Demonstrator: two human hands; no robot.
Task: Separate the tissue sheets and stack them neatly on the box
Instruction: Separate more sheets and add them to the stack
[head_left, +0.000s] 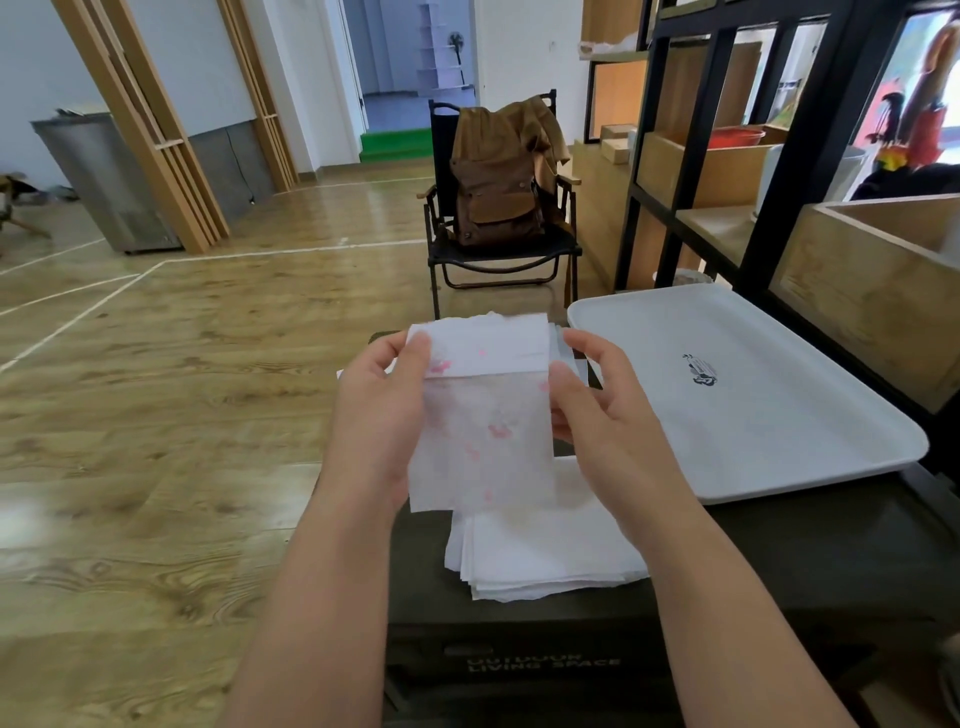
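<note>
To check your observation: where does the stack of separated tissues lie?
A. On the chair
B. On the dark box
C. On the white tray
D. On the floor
B: the stack rests on the dark box, beside the tray, below the tissue that both hands hold.

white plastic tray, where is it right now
In the head view the white plastic tray lies at right on the dark green box, right of the white tissue stack, below the black shelving.
</note>
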